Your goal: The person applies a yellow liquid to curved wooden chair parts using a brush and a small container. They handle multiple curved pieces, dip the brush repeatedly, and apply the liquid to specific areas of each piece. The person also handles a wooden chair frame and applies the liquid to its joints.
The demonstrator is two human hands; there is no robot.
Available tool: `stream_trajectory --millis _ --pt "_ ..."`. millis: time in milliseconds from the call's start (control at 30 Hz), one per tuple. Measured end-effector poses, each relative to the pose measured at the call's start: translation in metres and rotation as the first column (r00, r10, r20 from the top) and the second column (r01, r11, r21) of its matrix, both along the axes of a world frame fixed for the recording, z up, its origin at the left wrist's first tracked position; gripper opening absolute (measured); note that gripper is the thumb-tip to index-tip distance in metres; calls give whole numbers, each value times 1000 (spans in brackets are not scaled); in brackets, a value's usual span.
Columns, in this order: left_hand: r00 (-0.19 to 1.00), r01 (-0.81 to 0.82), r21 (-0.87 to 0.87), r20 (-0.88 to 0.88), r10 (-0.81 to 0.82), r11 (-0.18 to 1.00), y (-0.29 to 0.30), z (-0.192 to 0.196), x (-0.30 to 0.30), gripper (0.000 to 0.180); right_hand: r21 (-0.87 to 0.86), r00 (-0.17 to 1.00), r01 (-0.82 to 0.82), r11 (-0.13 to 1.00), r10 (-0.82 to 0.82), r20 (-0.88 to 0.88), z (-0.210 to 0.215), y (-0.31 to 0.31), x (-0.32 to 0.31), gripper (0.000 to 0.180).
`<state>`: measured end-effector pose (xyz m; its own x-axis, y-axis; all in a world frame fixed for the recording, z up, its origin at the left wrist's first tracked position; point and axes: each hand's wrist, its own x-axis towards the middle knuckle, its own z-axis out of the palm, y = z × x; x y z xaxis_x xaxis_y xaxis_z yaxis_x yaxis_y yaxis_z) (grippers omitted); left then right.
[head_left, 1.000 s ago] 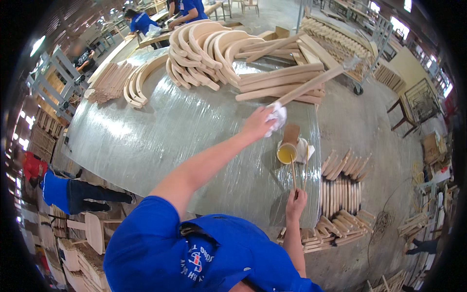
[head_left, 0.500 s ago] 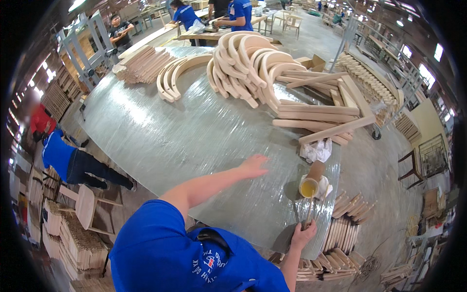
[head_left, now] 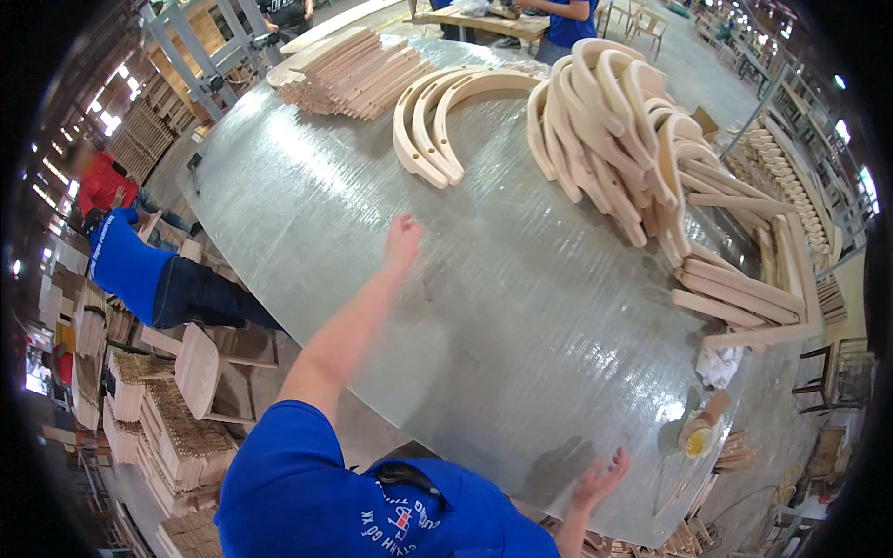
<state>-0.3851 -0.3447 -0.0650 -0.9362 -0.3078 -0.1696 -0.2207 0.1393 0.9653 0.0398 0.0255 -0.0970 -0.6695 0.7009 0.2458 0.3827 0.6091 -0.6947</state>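
My left hand reaches forward over the wrapped tabletop, empty, with its fingers loosely bent and apart. Just beyond it lie several curved wooden pieces, side by side, with small holes in them; the hand does not touch them. Near the front right part of the table my right hand is raised with its fingers spread and nothing in it. To its right a thin stick rests on the table. A cup of yellow liquid stands farther right, beside a brown cylindrical thing.
A tall heap of curved wooden parts covers the far right of the table, with straight wooden bars beside it. Wooden slats are stacked at the far left. A crumpled white cloth lies near the cup. Co-workers stand beyond the table.
My right hand has let go of the thin stick, which now lies on the table. My left hand has moved forward toward the curved pieces. The view has turned left.
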Motion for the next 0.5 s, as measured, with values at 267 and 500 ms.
stream_trajectory --millis 267,500 --pt "909 -14 719 298 -291 695 -13 -9 -77 46 242 973 -11 970 -45 227 -3 -52 -59 40" --pt "969 -97 898 183 -164 429 20 -37 -139 51 152 960 44 987 -84 266 -18 -42 -64 33"
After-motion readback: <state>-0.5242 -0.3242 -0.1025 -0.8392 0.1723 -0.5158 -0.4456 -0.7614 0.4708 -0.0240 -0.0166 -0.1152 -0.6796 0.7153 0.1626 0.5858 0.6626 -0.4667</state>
